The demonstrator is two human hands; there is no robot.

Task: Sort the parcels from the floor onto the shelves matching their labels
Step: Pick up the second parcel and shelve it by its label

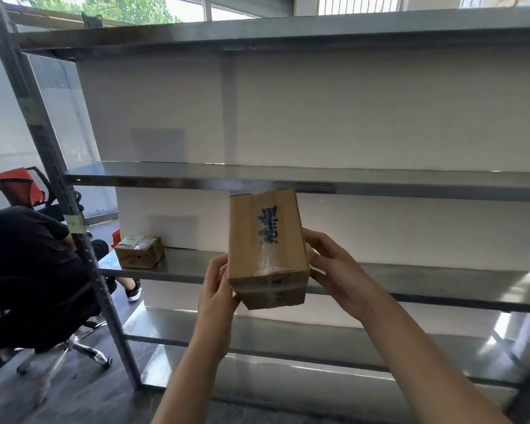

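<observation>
- I am holding a brown cardboard parcel up in front of the metal shelving, with both hands out ahead of me.
- My left hand is pressing against the parcel's left side and lower corner, fingers curled round the edge.
- My right hand is clamping the right side, fingers wrapping behind the box, so the parcel is being pinched between the two hands.
- The parcel is hanging in the air, tilted, its far top edge overlapping the front lip of the middle shelf and its near end just in front of the lower shelf.
- That lower shelf is lying open and bare to the right of the parcel; a smaller taped box is sitting at its left end, well apart from my hands.
- The upright post is bounding the shelving on the left.
- Blue printed characters are running down the parcel's top face under clear tape; I cannot read them.
- A pale tag is sticking to the post; its writing is too small to tell.
- A person in black on an office chair is sitting just left of the post.
</observation>
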